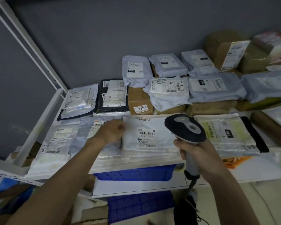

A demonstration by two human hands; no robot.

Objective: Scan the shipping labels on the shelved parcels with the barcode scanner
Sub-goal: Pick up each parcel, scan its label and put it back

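Note:
My right hand (194,150) grips the handle of a grey and black barcode scanner (186,127), whose head points at a flat white parcel (146,135) with a barcode label (146,133) at the shelf's front. My left hand (111,131) rests with curled fingers on the left edge of that white parcel, over a neighbouring grey mailer (86,135). Several more labelled mailers and brown boxes lie on the white shelf (136,164) behind and beside them.
A brown box marked 1834 (140,103) sits behind the white parcel. A black mailer (112,95) lies at the back left. Blue crates (136,173) stand below the shelf, an orange one (237,160) to the right. The shelf's white upright (39,125) slants at the left.

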